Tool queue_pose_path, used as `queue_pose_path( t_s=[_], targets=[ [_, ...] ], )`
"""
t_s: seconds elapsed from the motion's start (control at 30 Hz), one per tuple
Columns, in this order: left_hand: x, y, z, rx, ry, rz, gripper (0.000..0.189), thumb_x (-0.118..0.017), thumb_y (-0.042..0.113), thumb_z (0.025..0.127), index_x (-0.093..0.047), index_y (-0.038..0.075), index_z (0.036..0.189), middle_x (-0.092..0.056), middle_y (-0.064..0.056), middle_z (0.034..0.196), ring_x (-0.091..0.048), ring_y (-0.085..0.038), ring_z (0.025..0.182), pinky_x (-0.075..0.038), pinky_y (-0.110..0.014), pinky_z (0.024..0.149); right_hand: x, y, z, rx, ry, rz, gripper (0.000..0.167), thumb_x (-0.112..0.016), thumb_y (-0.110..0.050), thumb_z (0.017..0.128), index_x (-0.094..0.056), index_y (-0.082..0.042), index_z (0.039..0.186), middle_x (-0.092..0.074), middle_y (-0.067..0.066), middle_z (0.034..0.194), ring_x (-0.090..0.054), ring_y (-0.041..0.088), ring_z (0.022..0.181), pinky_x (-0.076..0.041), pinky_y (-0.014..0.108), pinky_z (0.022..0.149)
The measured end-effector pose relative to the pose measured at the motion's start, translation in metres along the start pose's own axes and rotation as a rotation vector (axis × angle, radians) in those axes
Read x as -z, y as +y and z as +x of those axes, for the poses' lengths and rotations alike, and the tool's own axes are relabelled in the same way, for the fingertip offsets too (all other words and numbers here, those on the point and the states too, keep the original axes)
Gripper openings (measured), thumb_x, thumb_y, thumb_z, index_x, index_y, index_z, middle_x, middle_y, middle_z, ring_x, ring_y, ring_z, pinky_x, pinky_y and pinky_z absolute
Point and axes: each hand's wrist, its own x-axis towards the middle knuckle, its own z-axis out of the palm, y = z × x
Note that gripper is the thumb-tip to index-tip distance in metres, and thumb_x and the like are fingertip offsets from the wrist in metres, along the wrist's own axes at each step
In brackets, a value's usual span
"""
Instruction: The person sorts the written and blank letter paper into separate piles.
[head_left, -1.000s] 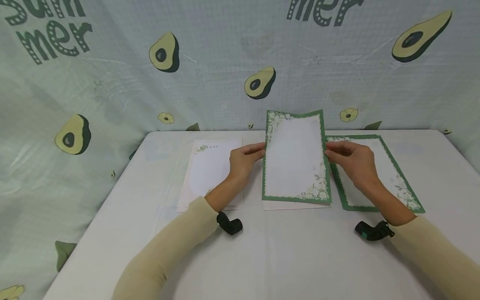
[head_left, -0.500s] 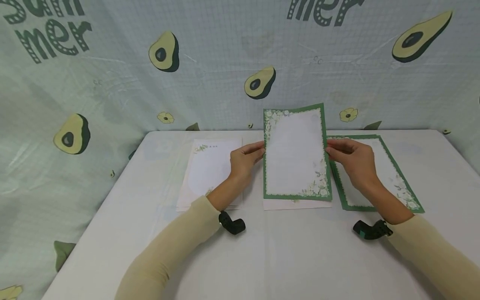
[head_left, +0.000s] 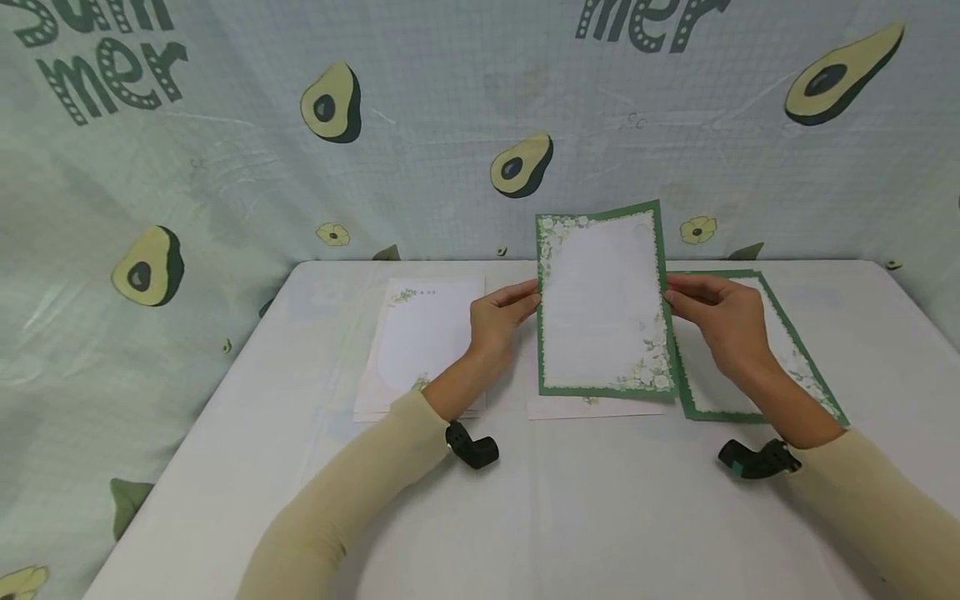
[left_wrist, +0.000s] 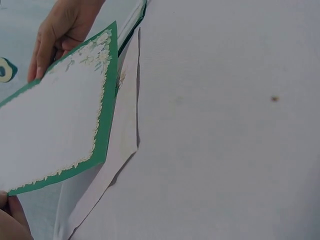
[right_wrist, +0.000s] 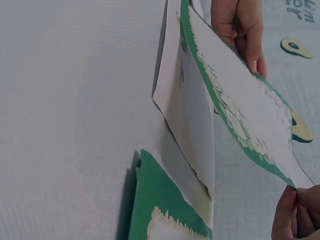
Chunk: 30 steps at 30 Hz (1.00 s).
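Observation:
A sheet of paper (head_left: 603,308) with a green border and white flowers in two corners is held up, tilted, over the middle of the table. My left hand (head_left: 495,325) pinches its left edge between thumb and fingers. On the opposite edge, my right hand (head_left: 723,321) pinches it the same way. Beneath the raised sheet lies a pale pink sheet (head_left: 555,408), mostly hidden. Both wrist views show the green-bordered paper (left_wrist: 50,130) clear of the pink sheet (right_wrist: 175,100), bending slightly between the two hands.
To the left lies a stack of pale sheets (head_left: 420,333) with a small floral print, partly behind the left forearm. Green-bordered sheets (head_left: 723,400) lie to the right, under the right hand. A curtain (head_left: 420,167) printed with avocados hangs behind the white table (head_left: 600,517).
Both hands have shifted the green-bordered sheet slightly up and to the right. More of the pink sheet below it shows. The grip at both edges stays the same.

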Motion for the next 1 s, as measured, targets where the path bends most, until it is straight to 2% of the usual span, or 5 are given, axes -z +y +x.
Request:
queue_pose_path(
  t_s=[0.23, 0.57, 0.83, 1.0],
  targets=[
    [-0.007, -0.004, 0.0, 0.005, -0.028, -0.026, 0.029, -0.071, -0.013, 0.088, -0.071, -0.01, 0.117, -0.074, -0.017, 0.113, -0.072, -0.012, 0.093, -0.06, -0.029, 0.091, 0.011, -0.001, -0.004, -0.034, 0.009, -0.054, 0.04, -0.069, -0.019, 0.099, -0.064, 0.004, 0.132, -0.07, -0.019, 0.104, -0.071, -0.001, 0.09, -0.055, 0.011, 0.082],
    [-0.024, -0.009, -0.002, 0.034, -0.06, -0.063, 0.029, -0.071, -0.013, 0.087, -0.071, -0.01, 0.117, -0.074, -0.017, 0.112, -0.073, -0.014, 0.092, -0.059, -0.032, 0.093, 0.03, -0.003, -0.009, -0.062, 0.014, -0.096, 0.04, -0.069, -0.017, 0.099, -0.063, 0.005, 0.133, -0.07, -0.022, 0.102, -0.071, 0.0, 0.089, -0.055, 0.01, 0.081],
    [-0.038, -0.018, -0.001, 0.033, -0.103, -0.055, 0.028, -0.073, -0.011, 0.087, -0.074, -0.006, 0.114, -0.075, -0.014, 0.105, -0.072, -0.014, 0.09, -0.06, -0.03, 0.09, 0.048, 0.0, -0.014, -0.07, 0.012, 0.013, 0.038, -0.069, -0.009, 0.097, -0.063, 0.004, 0.133, -0.072, -0.016, 0.104, -0.071, 0.0, 0.088, -0.055, 0.011, 0.082],
    [-0.045, -0.021, -0.002, 0.027, -0.121, -0.045, 0.027, -0.074, -0.009, 0.088, -0.074, -0.006, 0.114, -0.075, -0.013, 0.106, -0.072, -0.013, 0.089, -0.06, -0.029, 0.09, 0.056, -0.001, -0.017, -0.047, 0.024, -0.071, 0.038, -0.069, -0.011, 0.098, -0.064, 0.003, 0.132, -0.071, -0.019, 0.105, -0.071, -0.002, 0.088, -0.054, 0.009, 0.082]
  ],
)
